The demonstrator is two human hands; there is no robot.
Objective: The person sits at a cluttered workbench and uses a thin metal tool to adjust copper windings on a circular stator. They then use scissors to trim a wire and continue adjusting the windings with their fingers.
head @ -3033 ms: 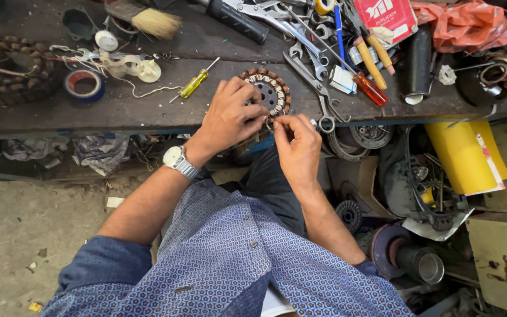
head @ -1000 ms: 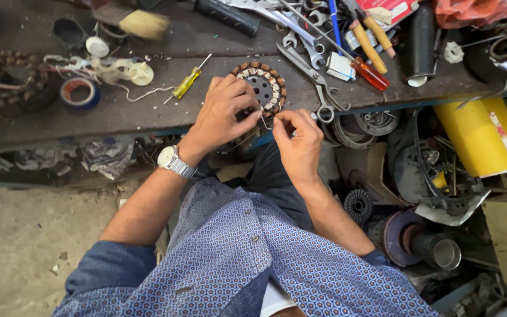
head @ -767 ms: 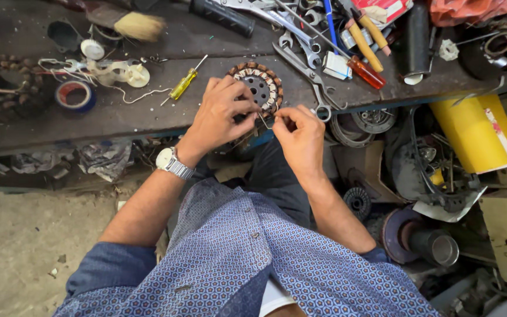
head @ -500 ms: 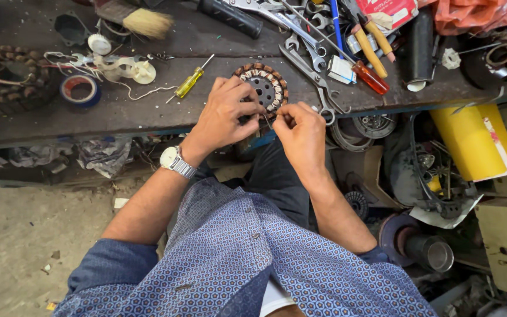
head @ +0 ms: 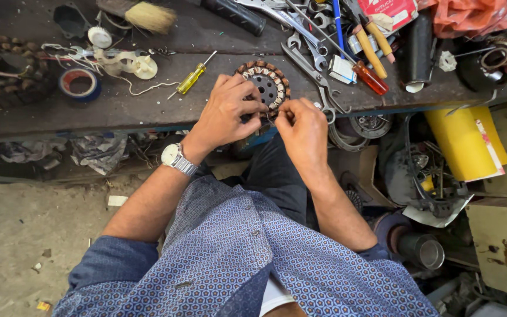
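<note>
A round stator [head: 267,82] with copper-wound poles lies at the near edge of a dark workbench [head: 148,108]. My left hand [head: 225,111], with a wristwatch on the wrist, rests over the stator's left side and grips it. My right hand [head: 303,130] is at the stator's lower right edge, its fingertips pinched together on something too small to make out, perhaps a thin wire. Part of the stator is hidden under my fingers.
On the bench lie a yellow-handled screwdriver [head: 191,78], a tape roll [head: 78,83], a brush [head: 149,15], wrenches and pliers [head: 312,56], and a red-handled screwdriver [head: 369,77]. A yellow container [head: 462,141], metal parts and a can [head: 421,249] crowd the floor at right.
Both hands have stayed on the stator with only small finger movements. The view has shifted slightly.
</note>
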